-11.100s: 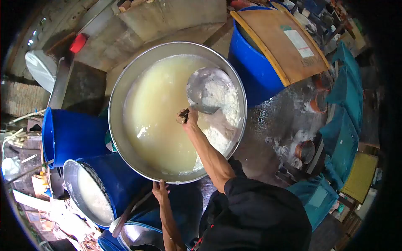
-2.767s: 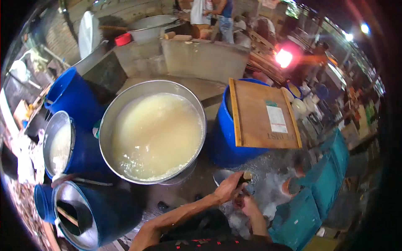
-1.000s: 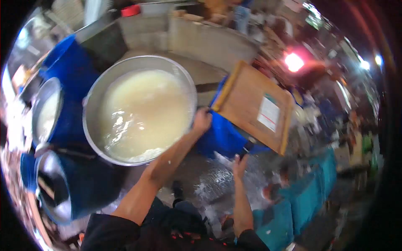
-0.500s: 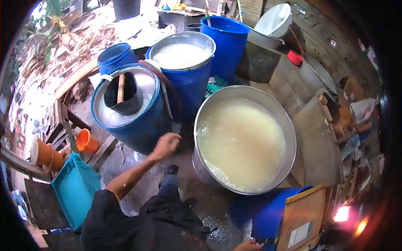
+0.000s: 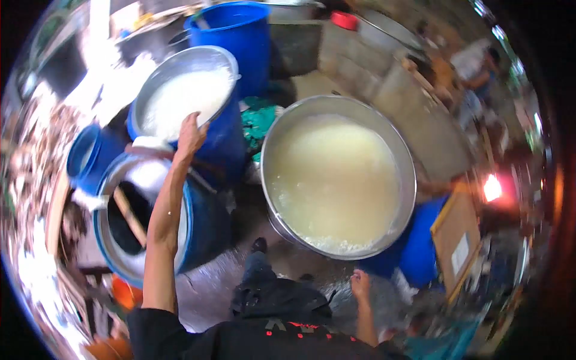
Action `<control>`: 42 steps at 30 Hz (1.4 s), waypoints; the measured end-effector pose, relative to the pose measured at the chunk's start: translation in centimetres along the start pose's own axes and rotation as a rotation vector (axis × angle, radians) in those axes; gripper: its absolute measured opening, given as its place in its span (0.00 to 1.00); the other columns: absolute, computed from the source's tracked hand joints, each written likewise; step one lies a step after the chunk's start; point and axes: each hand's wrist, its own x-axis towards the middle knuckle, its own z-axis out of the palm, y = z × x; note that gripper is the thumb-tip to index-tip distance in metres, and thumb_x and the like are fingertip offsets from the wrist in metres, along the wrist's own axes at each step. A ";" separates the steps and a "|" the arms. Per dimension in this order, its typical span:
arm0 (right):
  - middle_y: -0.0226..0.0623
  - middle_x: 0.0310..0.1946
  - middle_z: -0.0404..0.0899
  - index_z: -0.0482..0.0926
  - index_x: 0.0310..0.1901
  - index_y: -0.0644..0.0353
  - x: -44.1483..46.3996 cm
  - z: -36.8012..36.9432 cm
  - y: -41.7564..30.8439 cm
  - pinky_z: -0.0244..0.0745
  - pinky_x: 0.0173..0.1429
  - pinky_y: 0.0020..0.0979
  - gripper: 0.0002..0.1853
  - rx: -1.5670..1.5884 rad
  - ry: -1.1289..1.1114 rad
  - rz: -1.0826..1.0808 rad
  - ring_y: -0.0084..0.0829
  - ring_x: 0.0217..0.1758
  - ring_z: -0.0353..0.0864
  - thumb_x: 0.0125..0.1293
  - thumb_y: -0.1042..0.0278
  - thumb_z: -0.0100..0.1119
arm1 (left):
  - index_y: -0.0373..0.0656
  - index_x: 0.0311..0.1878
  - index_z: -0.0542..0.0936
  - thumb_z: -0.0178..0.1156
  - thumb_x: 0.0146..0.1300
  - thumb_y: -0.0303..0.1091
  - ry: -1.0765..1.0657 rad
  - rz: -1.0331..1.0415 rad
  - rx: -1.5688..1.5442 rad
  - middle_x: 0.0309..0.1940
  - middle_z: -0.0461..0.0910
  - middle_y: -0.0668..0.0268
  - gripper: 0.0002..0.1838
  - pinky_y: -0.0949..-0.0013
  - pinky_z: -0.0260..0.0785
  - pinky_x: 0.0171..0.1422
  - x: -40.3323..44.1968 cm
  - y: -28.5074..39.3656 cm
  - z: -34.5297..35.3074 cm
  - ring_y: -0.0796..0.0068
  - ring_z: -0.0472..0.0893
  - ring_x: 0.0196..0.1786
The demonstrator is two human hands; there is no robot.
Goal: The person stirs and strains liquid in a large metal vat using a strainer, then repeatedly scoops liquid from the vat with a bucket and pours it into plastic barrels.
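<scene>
Head view, edges: left hand (image 5: 192, 135) is at the near rim of metal pan (image 5: 227, 55); wet floor (image 5: 207, 294) opens below vat (image 5: 393, 141).
Pan place: on blue barrel (image 5: 219, 144), left of vat, round mouth facing upward.
Left fingers: rather narrow; pan contact, I cannot tell.
Right hand (image 5: 360, 285): near vat's lower rim, fingers partly curled; holding, I cannot tell.
Count: one pan, one vat, two hands.

The wide round pot of smooth grey metal (image 5: 339, 103) has a shiny rim. The tall open blue barrel (image 5: 237, 36) looks like smooth plastic. The brown rectangular board (image 5: 454, 246) looks wooden and matt; the grey floor (image 5: 207, 294) has a wet gloss.
</scene>
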 end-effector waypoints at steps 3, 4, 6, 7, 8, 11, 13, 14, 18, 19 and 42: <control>0.44 0.45 0.84 0.82 0.54 0.61 -5.8 1.2 -0.4 0.80 0.52 0.34 0.18 -0.060 -0.001 0.237 0.38 0.50 0.84 0.63 0.67 0.64 | 0.35 0.61 0.76 0.62 0.67 0.50 -0.207 0.046 0.019 0.53 0.81 0.42 0.30 0.51 0.70 0.66 4.4 -4.4 5.0 0.45 0.79 0.60; 0.45 0.44 0.86 0.81 0.55 0.61 -7.3 1.7 0.4 0.79 0.53 0.34 0.19 -0.008 -0.074 0.398 0.39 0.50 0.84 0.63 0.65 0.63 | 0.35 0.61 0.76 0.61 0.67 0.51 -0.331 0.020 0.006 0.50 0.82 0.42 0.29 0.49 0.72 0.62 5.4 -5.3 5.9 0.44 0.81 0.56; 0.46 0.44 0.86 0.81 0.56 0.61 -12.5 4.2 5.2 0.81 0.50 0.34 0.20 -0.096 0.006 0.315 0.41 0.43 0.87 0.63 0.63 0.62 | 0.37 0.59 0.77 0.59 0.69 0.50 -0.626 0.063 0.165 0.43 0.84 0.43 0.27 0.45 0.74 0.53 7.3 -6.7 7.5 0.40 0.83 0.47; 0.48 0.45 0.86 0.81 0.56 0.62 -15.0 6.0 8.4 0.82 0.48 0.36 0.22 -0.029 0.001 0.346 0.43 0.44 0.87 0.63 0.59 0.62 | 0.39 0.56 0.78 0.58 0.69 0.49 -0.578 0.090 0.190 0.41 0.84 0.44 0.23 0.44 0.74 0.51 7.2 -6.5 7.9 0.39 0.83 0.45; 0.49 0.46 0.85 0.80 0.57 0.63 -17.0 7.5 9.8 0.83 0.47 0.39 0.24 0.037 -0.009 0.369 0.44 0.45 0.87 0.63 0.56 0.61 | 0.42 0.54 0.79 0.56 0.70 0.48 -0.526 0.107 0.218 0.39 0.84 0.44 0.20 0.43 0.74 0.49 6.8 -5.9 7.5 0.39 0.83 0.43; 0.52 0.47 0.84 0.79 0.59 0.63 -22.2 7.0 7.0 0.84 0.40 0.44 0.31 -0.446 -0.282 0.321 0.48 0.43 0.88 0.64 0.45 0.60 | 0.44 0.49 0.81 0.55 0.71 0.47 -0.216 0.076 0.193 0.37 0.84 0.45 0.17 0.43 0.74 0.47 6.0 -5.7 8.6 0.39 0.83 0.41; 0.53 0.46 0.84 0.78 0.59 0.62 -26.0 6.4 5.5 0.84 0.39 0.45 0.32 0.088 -0.239 0.575 0.50 0.42 0.87 0.64 0.42 0.59 | 0.45 0.49 0.81 0.54 0.71 0.47 -0.171 0.055 0.183 0.35 0.84 0.46 0.16 0.43 0.74 0.46 7.1 -5.7 8.4 0.40 0.83 0.40; 0.53 0.45 0.83 0.77 0.59 0.61 -27.3 6.4 4.9 0.84 0.37 0.47 0.34 0.622 -0.176 0.770 0.52 0.41 0.87 0.64 0.38 0.58 | 0.46 0.49 0.81 0.53 0.72 0.47 -0.109 0.011 0.179 0.33 0.84 0.46 0.16 0.43 0.73 0.45 8.0 -5.1 7.5 0.40 0.84 0.40; 0.42 0.32 0.85 0.85 0.42 0.61 -29.6 10.0 7.7 0.77 0.27 0.37 0.09 0.882 -0.016 0.732 0.33 0.27 0.87 0.60 0.71 0.61 | 0.43 0.42 0.84 0.51 0.72 0.50 0.048 -0.060 -0.183 0.29 0.84 0.49 0.20 0.48 0.71 0.42 12.2 0.1 0.6 0.45 0.82 0.33; 0.43 0.32 0.85 0.84 0.43 0.61 -28.1 10.3 6.9 0.77 0.27 0.36 0.10 0.725 -0.012 0.774 0.32 0.27 0.87 0.61 0.71 0.61 | 0.42 0.39 0.84 0.51 0.72 0.51 0.124 -0.072 -0.139 0.28 0.84 0.50 0.22 0.51 0.71 0.42 14.1 -0.6 -0.2 0.48 0.82 0.32; 0.38 0.51 0.81 0.75 0.64 0.59 6.9 -10.9 -28.7 0.78 0.52 0.33 0.21 0.482 0.068 -0.376 0.29 0.51 0.81 0.75 0.59 0.57 | 0.47 0.39 0.78 0.65 0.65 0.44 0.155 0.599 -0.197 0.30 0.83 0.58 0.12 0.52 0.74 0.34 3.9 22.4 -8.7 0.54 0.84 0.32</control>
